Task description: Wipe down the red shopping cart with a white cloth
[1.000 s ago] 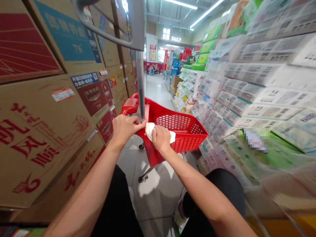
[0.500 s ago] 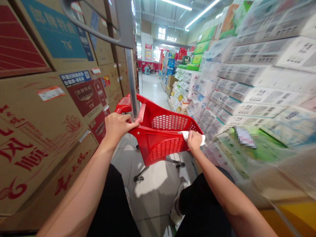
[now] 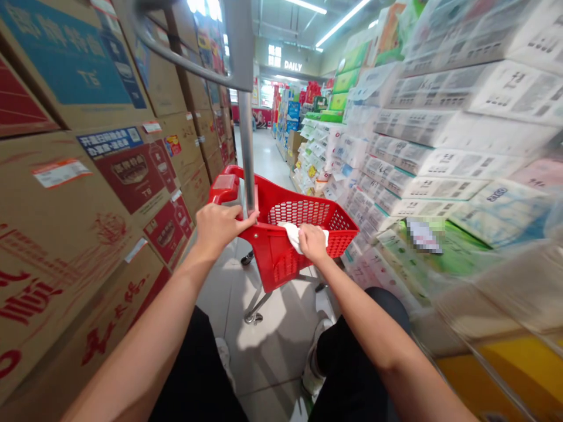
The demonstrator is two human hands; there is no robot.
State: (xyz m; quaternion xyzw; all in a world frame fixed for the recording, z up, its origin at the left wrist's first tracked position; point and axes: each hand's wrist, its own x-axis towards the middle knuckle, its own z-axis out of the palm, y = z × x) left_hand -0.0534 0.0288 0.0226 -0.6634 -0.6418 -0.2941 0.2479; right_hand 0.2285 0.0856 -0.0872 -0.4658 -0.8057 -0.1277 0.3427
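Note:
A red plastic shopping cart basket [image 3: 275, 252] with perforated sides stands in front of me on a wheeled metal frame. My left hand [image 3: 222, 225] is closed over the basket's near left corner, its thumb stretched along the rim beside the upright metal post [image 3: 247, 146]. With my right hand [image 3: 313, 241] I grip a white cloth [image 3: 291, 235], pressed over the near rim about midway along. Some cloth sticks out on both sides of the fingers; the rest is hidden under them. Inside the basket I see no goods.
Stacked cardboard cartons [image 3: 57, 199] rise close on the left. On the right stand piles of wrapped paper packs [image 3: 422, 164]. A grey handle frame [image 3: 240, 53] tops the post overhead. Tiled floor [image 3: 259, 143] runs down the aisle ahead, and a caster [image 3: 254, 318] sits below the basket.
My right hand has slid the white cloth leftward along the near rim, from the far right end to about the middle. My left hand keeps its hold on the corner.

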